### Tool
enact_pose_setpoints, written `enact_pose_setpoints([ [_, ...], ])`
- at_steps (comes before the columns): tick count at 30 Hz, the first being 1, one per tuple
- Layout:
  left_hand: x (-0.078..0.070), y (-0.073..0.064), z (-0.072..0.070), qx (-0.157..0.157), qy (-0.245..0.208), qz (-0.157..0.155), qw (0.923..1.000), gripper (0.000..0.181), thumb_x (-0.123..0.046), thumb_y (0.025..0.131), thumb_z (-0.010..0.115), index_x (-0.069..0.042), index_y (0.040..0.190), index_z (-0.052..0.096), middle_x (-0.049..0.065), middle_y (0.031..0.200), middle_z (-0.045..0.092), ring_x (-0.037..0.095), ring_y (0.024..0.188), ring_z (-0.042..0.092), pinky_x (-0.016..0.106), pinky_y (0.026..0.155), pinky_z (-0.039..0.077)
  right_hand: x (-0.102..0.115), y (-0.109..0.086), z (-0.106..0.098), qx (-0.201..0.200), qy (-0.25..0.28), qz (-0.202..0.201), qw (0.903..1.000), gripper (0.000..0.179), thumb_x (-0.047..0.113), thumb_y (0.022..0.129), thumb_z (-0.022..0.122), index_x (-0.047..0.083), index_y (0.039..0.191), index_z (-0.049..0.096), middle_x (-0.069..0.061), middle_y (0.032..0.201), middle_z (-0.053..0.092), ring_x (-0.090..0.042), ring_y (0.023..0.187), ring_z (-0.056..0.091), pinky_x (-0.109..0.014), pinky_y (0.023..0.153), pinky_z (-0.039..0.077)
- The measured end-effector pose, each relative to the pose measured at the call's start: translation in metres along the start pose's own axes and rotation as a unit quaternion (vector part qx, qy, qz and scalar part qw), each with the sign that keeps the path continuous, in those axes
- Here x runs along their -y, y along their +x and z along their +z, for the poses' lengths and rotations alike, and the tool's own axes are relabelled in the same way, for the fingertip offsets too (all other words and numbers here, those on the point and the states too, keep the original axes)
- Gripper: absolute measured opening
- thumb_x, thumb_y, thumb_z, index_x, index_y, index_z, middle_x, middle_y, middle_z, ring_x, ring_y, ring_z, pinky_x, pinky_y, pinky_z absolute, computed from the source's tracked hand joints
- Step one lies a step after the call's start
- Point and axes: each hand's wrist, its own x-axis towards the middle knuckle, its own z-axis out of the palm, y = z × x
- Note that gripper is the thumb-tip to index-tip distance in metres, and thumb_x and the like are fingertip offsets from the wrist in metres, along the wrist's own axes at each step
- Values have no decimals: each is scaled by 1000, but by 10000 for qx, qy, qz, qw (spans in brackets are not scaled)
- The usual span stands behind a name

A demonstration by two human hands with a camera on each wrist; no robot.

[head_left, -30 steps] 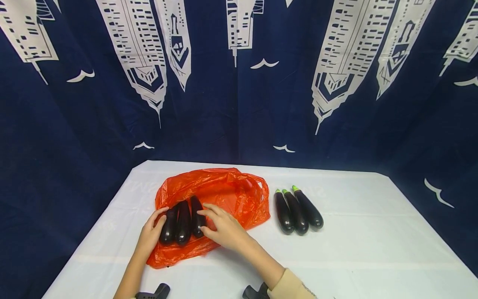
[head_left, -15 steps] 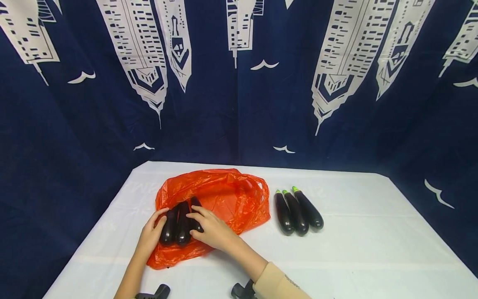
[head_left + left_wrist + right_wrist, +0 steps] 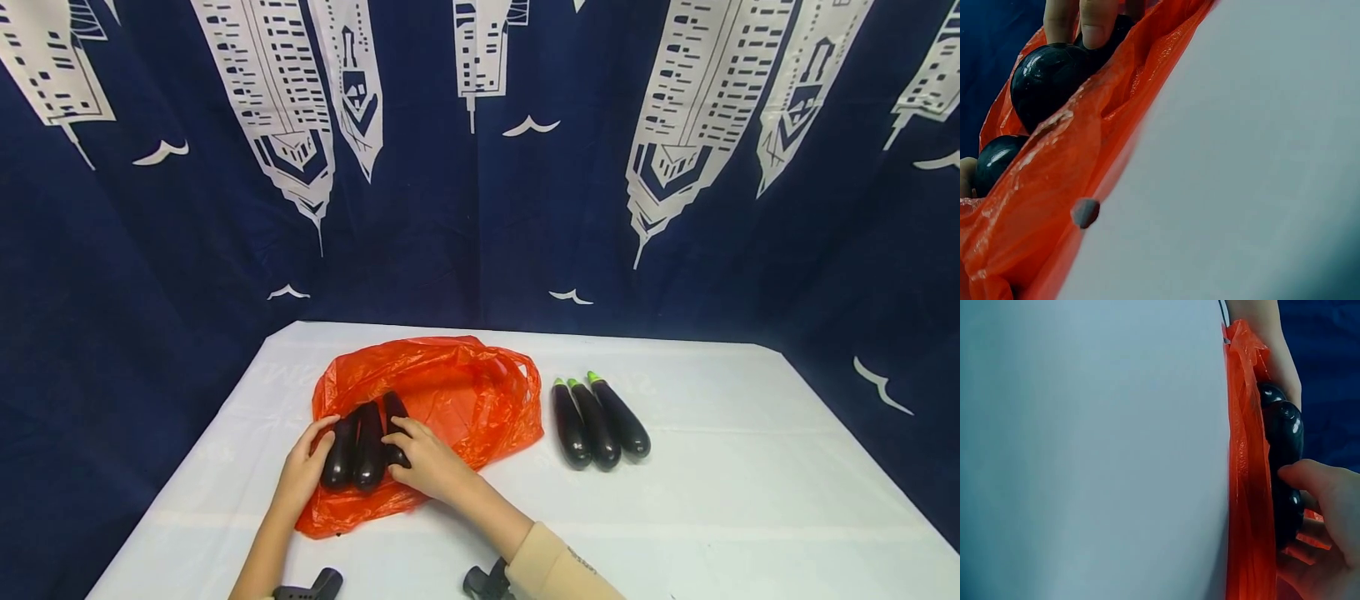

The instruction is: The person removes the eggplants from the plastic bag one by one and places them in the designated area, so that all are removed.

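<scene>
Three dark purple eggplants lie side by side on an open red plastic bag (image 3: 480,400). My left hand (image 3: 303,467) rests against the left eggplant (image 3: 342,454); in the left wrist view, straight fingers (image 3: 1094,34) touch its glossy skin. The middle eggplant (image 3: 370,454) lies untouched by the left hand. On the right side, my right hand (image 3: 423,462) reaches over and holds the right eggplant (image 3: 394,405), covering much of its lower half. The right wrist view shows the thumb on one side of that eggplant (image 3: 1288,519) and curled fingers on the other.
Three more eggplants (image 3: 598,429) with green stem ends lie together right of the bag on the white tabletop (image 3: 712,483). A dark blue curtain (image 3: 480,225) with white building prints hangs behind the table.
My right hand has moved left onto the right eggplant and closed around it; that eggplant has shifted slightly. The left hand has kept its place.
</scene>
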Motion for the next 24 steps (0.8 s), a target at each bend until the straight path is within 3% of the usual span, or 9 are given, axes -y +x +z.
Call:
enact_pose_setpoints([
  [17,-1,-2,-1,4,38,53,10000,42,-35,97,37,-12,132,42,19,138,40,35,127,35,58,105,24,3,-6,-4,-171,121,86,9997,35,26,83,61,19,118,60,-3,137,46,-21,125,45,-34,100,43],
  [24,-1,-1,0,-70,52,88,9999,42,-37,97,38,-13,130,43,19,137,42,34,126,37,58,105,25,4,-12,-11,-161,527,275,9981,35,25,83,60,19,117,59,-3,138,45,-24,125,45,-38,98,44],
])
